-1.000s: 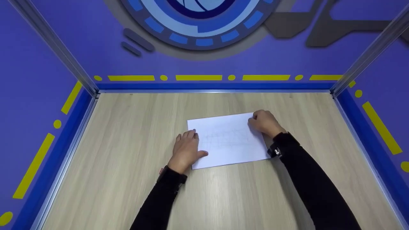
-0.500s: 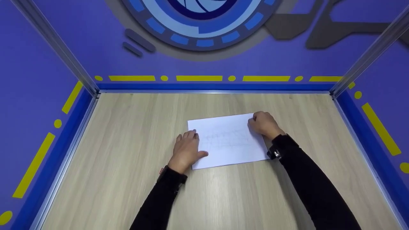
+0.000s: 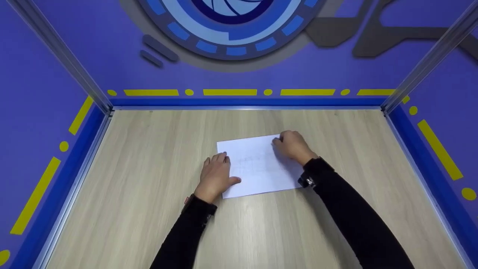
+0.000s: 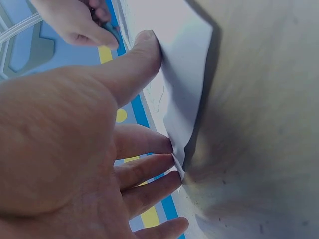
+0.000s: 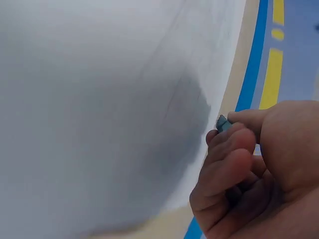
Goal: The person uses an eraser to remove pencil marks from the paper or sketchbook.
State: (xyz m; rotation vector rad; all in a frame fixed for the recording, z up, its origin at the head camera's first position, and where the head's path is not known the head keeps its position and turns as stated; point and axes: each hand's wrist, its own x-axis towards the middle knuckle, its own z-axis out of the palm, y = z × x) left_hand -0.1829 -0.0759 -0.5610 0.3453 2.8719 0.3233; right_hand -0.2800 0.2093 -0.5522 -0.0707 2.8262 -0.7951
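Observation:
A white sheet of paper [image 3: 254, 179] with faint grey lines lies slightly turned on the wooden table. My left hand [image 3: 214, 175] rests on its left edge with fingers spread and thumb on the sheet. In the left wrist view, the near edge of the paper [image 4: 192, 79] lifts a little off the table. Over the upper right part of the sheet, my right hand [image 3: 293, 147] has its fingers curled around a small teal eraser [image 5: 223, 123]. Only the eraser's tip shows; the fingers cover the rest.
The wooden table [image 3: 149, 157] is bounded by blue-purple panels with yellow marks at the back [image 3: 231, 84] and on both sides. Metal rails run along the panel bases. A few small dark specks [image 4: 224, 182] lie on the table beside the paper.
My right hand has moved left across the sheet, uncovering none of its far right corner, which the arm still overlaps. The left hand has stayed on the paper's left edge.

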